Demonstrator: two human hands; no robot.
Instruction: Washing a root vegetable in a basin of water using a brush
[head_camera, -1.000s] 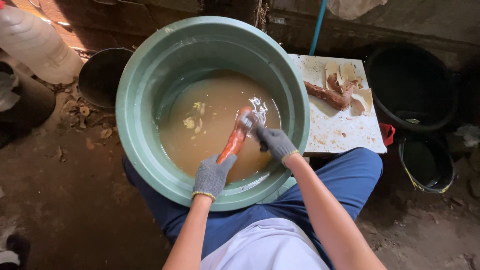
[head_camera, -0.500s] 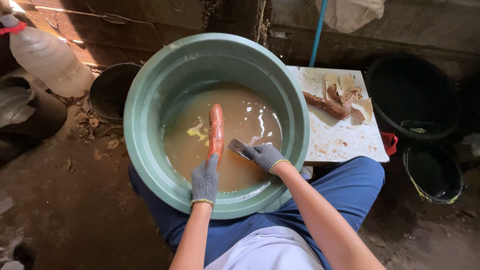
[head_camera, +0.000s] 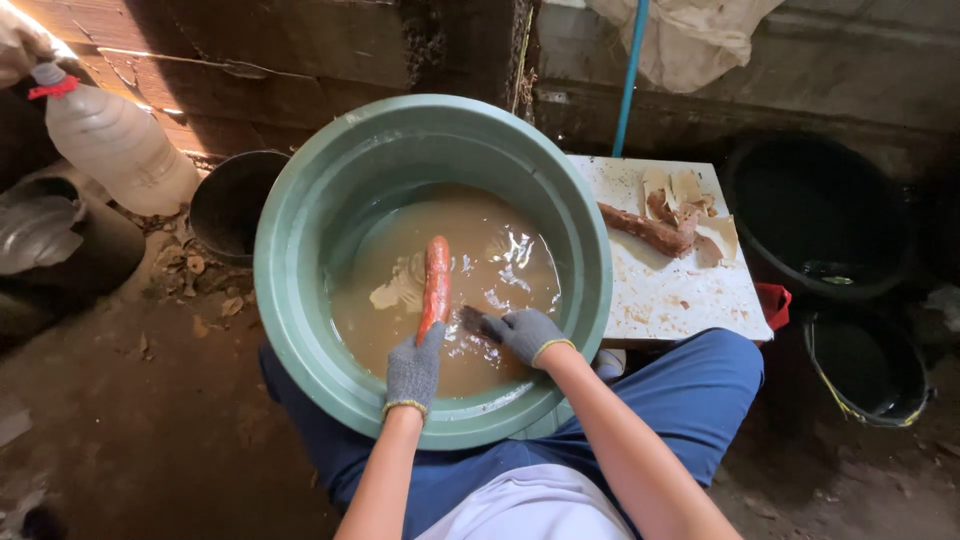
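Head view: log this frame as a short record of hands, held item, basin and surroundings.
left hand: gloved, grips the root's lower end
right hand: gloved, at the water beside the root; what it holds cannot be told
root: orange-red, long, over the water
basin: green, holds murky brown water
board: white, right of basin, carries brown roots and peelings
bottle: clear plastic, upper left

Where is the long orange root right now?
In the head view, the orange root stands up from the muddy water in the green basin, held at its lower end by the gloved left hand, with the right hand just beside it.
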